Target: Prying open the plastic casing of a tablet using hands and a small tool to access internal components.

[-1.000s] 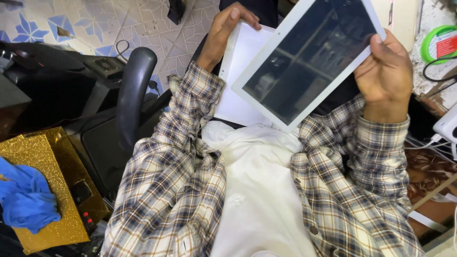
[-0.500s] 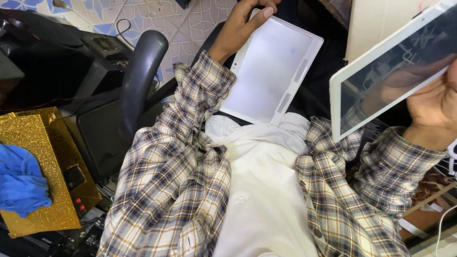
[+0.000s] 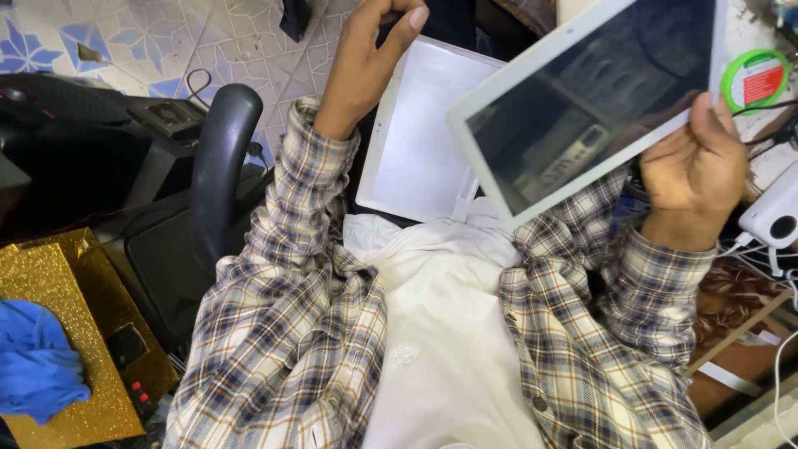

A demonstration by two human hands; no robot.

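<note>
My left hand (image 3: 366, 66) grips the top edge of a flat white panel (image 3: 420, 137) that rests on my lap, with the thumb over its upper rim. My right hand (image 3: 694, 162) holds a white-framed tablet (image 3: 590, 100) by its lower right edge. The tablet's dark glass faces me and reflects the room. It is tilted and raised above the panel, overlapping the panel's right side. Both arms wear checked shirt sleeves over a white top.
A black chair armrest (image 3: 220, 158) curves at my left. A gold glitter box (image 3: 79, 274) with a blue cloth (image 3: 33, 366) sits at the lower left. At the right are a green tape roll (image 3: 752, 79), a white device (image 3: 773, 216) and cables. Patterned floor tiles (image 3: 125, 33) lie above.
My right hand lifted the tablet off the white panel and swung it right, then brought it partly back over the panel's right edge. My left hand kept hold of the panel.
</note>
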